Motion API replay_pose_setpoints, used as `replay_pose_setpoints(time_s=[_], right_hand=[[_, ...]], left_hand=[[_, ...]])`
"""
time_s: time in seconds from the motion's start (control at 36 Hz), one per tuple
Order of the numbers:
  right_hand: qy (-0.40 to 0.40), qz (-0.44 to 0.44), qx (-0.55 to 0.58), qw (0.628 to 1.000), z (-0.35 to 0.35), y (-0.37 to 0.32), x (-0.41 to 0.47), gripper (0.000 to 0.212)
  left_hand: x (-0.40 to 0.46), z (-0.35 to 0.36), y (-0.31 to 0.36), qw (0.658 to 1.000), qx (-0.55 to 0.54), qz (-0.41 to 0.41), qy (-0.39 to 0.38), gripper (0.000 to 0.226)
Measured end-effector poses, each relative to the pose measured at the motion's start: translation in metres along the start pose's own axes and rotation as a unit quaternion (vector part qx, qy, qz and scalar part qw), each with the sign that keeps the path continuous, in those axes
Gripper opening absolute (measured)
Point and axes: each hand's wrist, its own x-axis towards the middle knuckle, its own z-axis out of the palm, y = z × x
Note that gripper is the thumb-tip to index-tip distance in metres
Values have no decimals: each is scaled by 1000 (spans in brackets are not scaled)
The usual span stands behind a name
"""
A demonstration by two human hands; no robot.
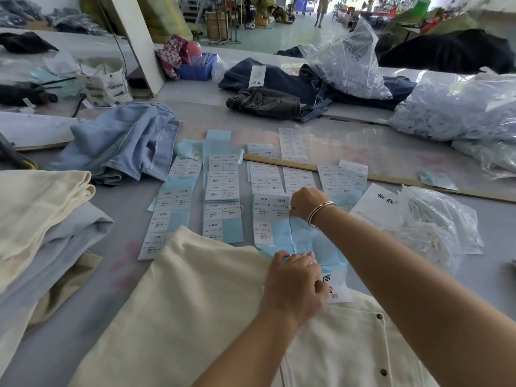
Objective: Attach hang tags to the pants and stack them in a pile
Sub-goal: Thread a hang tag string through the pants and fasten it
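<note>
Soft, even daylight from the open doorway [304, 12] beyond, faint shadows, wide-angle bowing at edges (background blurry).

Right hand [305, 203] fingertips hidden behind knuckles — sticker sheets [222, 188] fine print too small to read.
</note>
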Motion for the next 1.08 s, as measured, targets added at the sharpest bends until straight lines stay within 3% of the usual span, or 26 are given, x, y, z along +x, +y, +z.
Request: replay_pose_setpoints(time_s=[0.17, 0.33, 0.5, 0.61, 0.67, 0.75, 0.83, 0.89, 1.0, 1.08], right_hand=[[25, 29, 36, 999, 2, -2, -4, 21], [60, 61, 169, 982, 13, 11, -11, 25], [71, 50, 154, 984, 24, 10, -23, 32], [87, 94, 135, 982, 23, 2, -22, 27], [88, 139, 178, 970, 21, 0, -19, 25], [83, 231, 356, 902, 12, 19, -11, 21], [139, 333, 531, 767, -2, 58, -8, 18], [189, 363, 587, 699, -13, 84, -17, 20], [278, 372, 602, 650, -41, 103, -60, 21], [301, 353, 675, 574, -51, 88, -106, 9]], left_hand=[[0, -3, 2, 1000, -1, 5, 0, 34], [-1, -2, 0, 1000, 11, 8, 23, 20], [0, 0, -1, 999, 16, 20, 43, 17], [0, 1, -2, 999, 25, 22, 41, 20], [0, 0, -1, 998, 36, 25, 37, 22], [0, -1, 0, 999, 30, 20, 30, 22], [0, -1, -1, 999, 6, 13, 32, 19], [0, 0, -1, 1000, -3, 13, 28, 20], [2, -2, -1, 999, -34, 1, 3, 28], [3, -5, -4, 997, -83, -5, -10, 26]])
